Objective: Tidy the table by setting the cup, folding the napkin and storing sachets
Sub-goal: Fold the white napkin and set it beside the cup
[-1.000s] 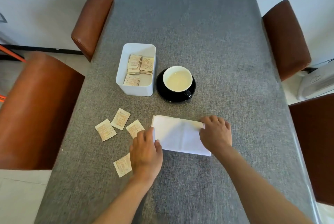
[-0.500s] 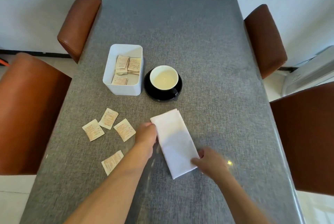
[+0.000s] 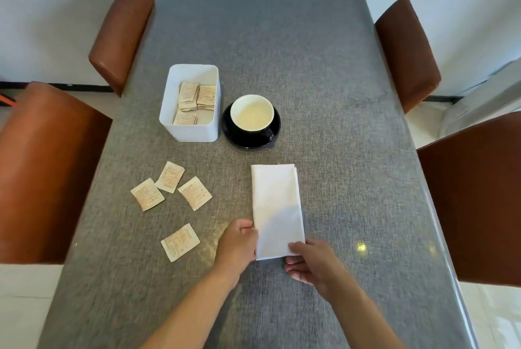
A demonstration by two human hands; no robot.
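Note:
A white folded napkin (image 3: pixel 276 207) lies lengthwise on the grey table (image 3: pixel 338 95), pointing away from me. My left hand (image 3: pixel 238 244) pinches its near left edge. My right hand (image 3: pixel 313 261) grips its near right corner, thumb on top. Behind it a cup (image 3: pixel 251 113), white inside, stands upright on a black saucer (image 3: pixel 239 140). A white box (image 3: pixel 191 128) left of the saucer holds several sachets (image 3: pixel 197 100). Several loose sachets (image 3: pixel 169 181) lie on the table left of the napkin, one of these sachets (image 3: pixel 180 242) close to my left hand.
Brown chairs stand along both sides: two chairs on the left (image 3: pixel 42 165), (image 3: pixel 121 32) and two chairs on the right (image 3: pixel 406 52), (image 3: pixel 476 193). The table's right edge (image 3: pixel 439 236) is glossy.
The napkin has been turned from lying crosswise to lying lengthwise. Both hands have slid back to its near end. The view has shifted slightly.

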